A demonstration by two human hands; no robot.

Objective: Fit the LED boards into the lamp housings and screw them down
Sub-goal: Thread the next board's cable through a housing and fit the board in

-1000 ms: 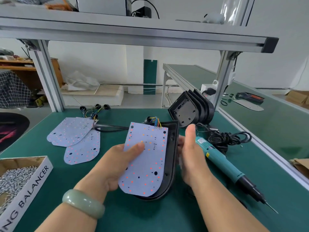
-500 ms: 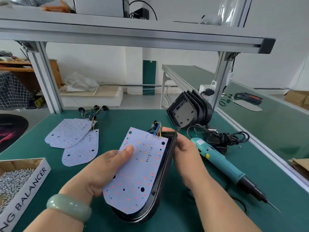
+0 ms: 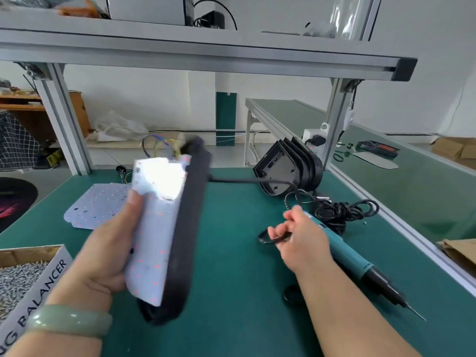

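Both hands are gripping: left hand [image 3: 103, 256] clamping LED board [image 3: 157, 240] to lamp housing [image 3: 188, 228], right hand [image 3: 301, 240] pinching black cable [image 3: 244, 180]; I'd be pulling slack through before seating.

You are holding one LED board [image 3: 154, 240] in one lamp housing [image 3: 186, 228] and pinching one black cable [image 3: 273, 239]. You are also looking at about five stacked housings [image 3: 275, 171] far right, one electric screwdriver [image 3: 345, 253], one screw box [image 3: 49, 276], and at least one loose board [image 3: 98, 207].
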